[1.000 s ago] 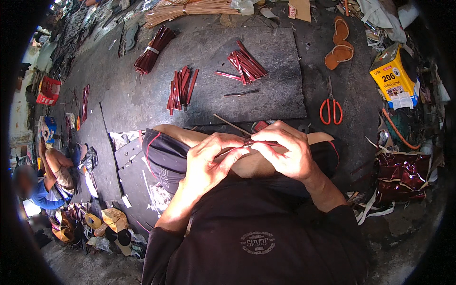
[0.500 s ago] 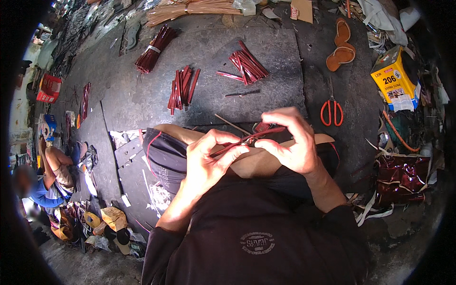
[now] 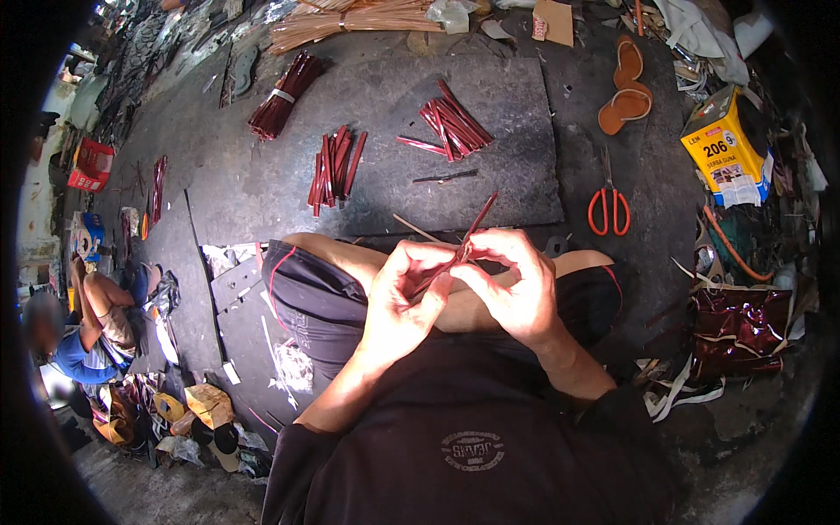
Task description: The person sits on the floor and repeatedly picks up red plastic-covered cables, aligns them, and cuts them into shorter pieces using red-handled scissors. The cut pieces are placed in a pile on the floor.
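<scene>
Above my lap, my left hand (image 3: 404,289) and my right hand (image 3: 516,284) come together, both closed on a dark red glossy strip (image 3: 480,215). Its free end sticks up and away between the fingertips; its lower part runs into my left hand and is mostly covered. Beyond the hands, two loose piles of the same red strips, a left pile (image 3: 333,171) and a right pile (image 3: 455,124), lie on a dark board (image 3: 385,96). A thin black strip (image 3: 444,176) rests just below the right pile.
A tied bundle of red strips (image 3: 284,98) lies far left. Orange-handled scissors (image 3: 608,210) and two brown sandals (image 3: 627,96) are on the right, near a yellow box (image 3: 724,144). A tan bundle (image 3: 350,24) lies at the back. Another person (image 3: 87,337) sits at far left.
My right hand has come in closer to the left, its fingers now pinched on the strip. The strip has swung from nearly sideways to pointing up and away.
</scene>
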`<act>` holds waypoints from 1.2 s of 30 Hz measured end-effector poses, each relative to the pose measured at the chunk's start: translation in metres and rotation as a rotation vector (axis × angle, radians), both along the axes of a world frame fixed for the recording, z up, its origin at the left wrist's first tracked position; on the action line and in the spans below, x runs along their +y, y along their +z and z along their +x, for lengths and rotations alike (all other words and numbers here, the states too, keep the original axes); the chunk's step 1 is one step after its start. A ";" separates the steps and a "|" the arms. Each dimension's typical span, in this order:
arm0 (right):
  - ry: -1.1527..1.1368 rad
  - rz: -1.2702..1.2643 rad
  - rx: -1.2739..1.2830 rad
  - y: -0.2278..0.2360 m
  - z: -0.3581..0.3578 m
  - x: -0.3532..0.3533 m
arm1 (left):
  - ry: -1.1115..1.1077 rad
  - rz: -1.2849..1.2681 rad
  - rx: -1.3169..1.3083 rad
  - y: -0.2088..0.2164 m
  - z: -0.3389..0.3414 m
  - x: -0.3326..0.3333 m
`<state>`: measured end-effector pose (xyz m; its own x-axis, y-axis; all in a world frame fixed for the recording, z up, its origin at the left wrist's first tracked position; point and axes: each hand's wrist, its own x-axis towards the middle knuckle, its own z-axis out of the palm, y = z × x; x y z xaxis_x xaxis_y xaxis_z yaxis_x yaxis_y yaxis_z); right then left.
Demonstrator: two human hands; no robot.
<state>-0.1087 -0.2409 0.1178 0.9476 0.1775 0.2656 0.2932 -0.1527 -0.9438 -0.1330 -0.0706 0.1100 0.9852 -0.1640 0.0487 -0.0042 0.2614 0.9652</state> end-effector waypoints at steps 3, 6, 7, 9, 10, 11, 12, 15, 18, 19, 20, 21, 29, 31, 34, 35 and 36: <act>0.021 -0.076 0.000 0.003 0.002 -0.004 | -0.051 0.007 0.034 0.004 0.002 0.007; 0.099 -0.203 -0.091 0.005 0.007 -0.011 | -0.063 -0.079 0.298 0.011 0.005 0.010; 0.134 -0.230 -0.113 0.006 0.007 -0.012 | -0.116 -0.089 0.312 0.007 0.011 0.011; 0.188 -0.243 -0.127 0.006 0.007 -0.011 | -0.208 -0.100 0.317 0.003 0.014 0.014; 0.227 -0.231 -0.090 0.006 0.007 -0.011 | -0.250 -0.103 0.309 0.001 0.013 0.015; 0.264 -0.219 -0.050 0.006 0.006 -0.011 | -0.294 -0.070 0.371 -0.001 0.011 0.019; 0.301 -0.206 -0.010 0.006 0.006 -0.010 | -0.258 0.046 0.305 0.000 0.007 0.017; 0.363 -0.166 0.064 -0.001 0.003 -0.009 | -0.206 0.458 0.202 0.019 0.004 0.011; 0.402 -0.086 0.128 -0.009 0.001 -0.009 | -0.220 0.649 0.116 0.021 0.003 0.009; 0.396 -0.075 0.126 -0.010 0.002 -0.008 | -0.180 0.700 0.067 0.023 0.003 0.006; 0.387 -0.066 0.127 -0.011 0.001 -0.007 | -0.156 0.711 -0.010 0.019 0.003 0.006; 0.393 -0.049 0.156 -0.011 0.001 -0.008 | -0.132 0.721 -0.088 0.012 0.004 0.005; 0.343 -0.083 0.184 -0.009 0.008 -0.015 | -0.063 0.646 0.072 0.011 -0.002 -0.011; 0.404 0.008 0.248 -0.008 0.004 -0.014 | 0.029 0.757 0.013 0.011 0.004 0.001; 0.370 0.388 0.487 -0.010 -0.004 -0.034 | 0.328 0.660 0.086 0.008 0.021 0.046; 0.367 0.436 0.438 -0.005 -0.004 -0.038 | 0.427 0.577 0.148 0.008 0.027 0.064; 0.295 0.403 0.394 0.002 -0.003 -0.036 | 0.385 0.464 0.259 0.008 0.027 0.072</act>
